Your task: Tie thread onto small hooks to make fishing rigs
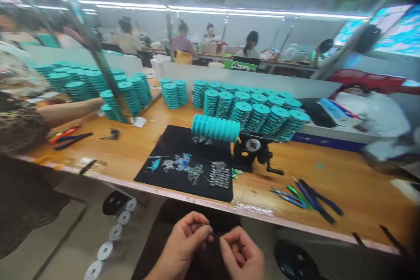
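My left hand (193,240) and my right hand (242,251) are raised side by side in front of the table's front edge, a small gap between them. Thumb and forefinger are pinched together on each; whatever they grip is too fine to make out. Beyond them a black mat (183,186) carries small piles of blue beads (183,162), silvery pieces (219,176) and a bright blue tuft (154,165). At the mat's back edge, a row of turquoise spools (215,127) sits on a black hand-crank winder (252,146).
Stacks of turquoise spools (243,109) line the back. Blue snips (288,197) and dark-handled pliers (320,201) lie at right. At left, a co-worker's arm (74,111) reaches toward more stacks, near other pliers (72,140). White discs (105,250) hang below the table edge.
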A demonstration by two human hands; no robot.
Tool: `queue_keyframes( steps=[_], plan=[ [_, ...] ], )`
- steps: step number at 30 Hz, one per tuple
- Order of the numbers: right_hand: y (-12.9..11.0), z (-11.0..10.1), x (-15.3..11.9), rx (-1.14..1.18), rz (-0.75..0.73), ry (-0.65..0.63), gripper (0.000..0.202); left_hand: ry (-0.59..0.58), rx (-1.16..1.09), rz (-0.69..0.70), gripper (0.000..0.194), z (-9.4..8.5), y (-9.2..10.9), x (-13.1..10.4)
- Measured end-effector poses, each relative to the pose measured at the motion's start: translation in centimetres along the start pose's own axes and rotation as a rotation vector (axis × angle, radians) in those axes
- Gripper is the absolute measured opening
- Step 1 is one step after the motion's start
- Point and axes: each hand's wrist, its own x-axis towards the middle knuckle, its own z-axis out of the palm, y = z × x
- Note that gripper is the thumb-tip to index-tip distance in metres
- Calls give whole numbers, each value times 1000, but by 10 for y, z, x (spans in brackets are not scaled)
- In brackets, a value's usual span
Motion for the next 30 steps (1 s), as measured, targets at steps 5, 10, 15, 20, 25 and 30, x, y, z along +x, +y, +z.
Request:
queue_keyframes(
  steps=[5, 10, 15, 20, 25, 30],
  plan=[
    [-11, -4, -1, -215, -182, 76, 19, -52, 18, -45, 33, -1, -1, -1],
    [-14, -10, -2, -335, -308, 64, 12, -66, 86, -1, 28, -2, -6, 2],
    [-13, -11, 0, -433, -436, 56, 12, -47, 88, -2, 28, -1, -6, 1],
    [-18, -11, 1, -541, -529, 72, 15, -39, 105, -16, 29, 2, -3, 1],
    [-19, -11, 1, -529, -584, 95, 13, -21, 80, -38, 32, 5, -2, 0],
    [-17, -11, 1, -523, -568, 83, 14, -19, 102, -27, 33, 6, -1, 0]
  ],
)
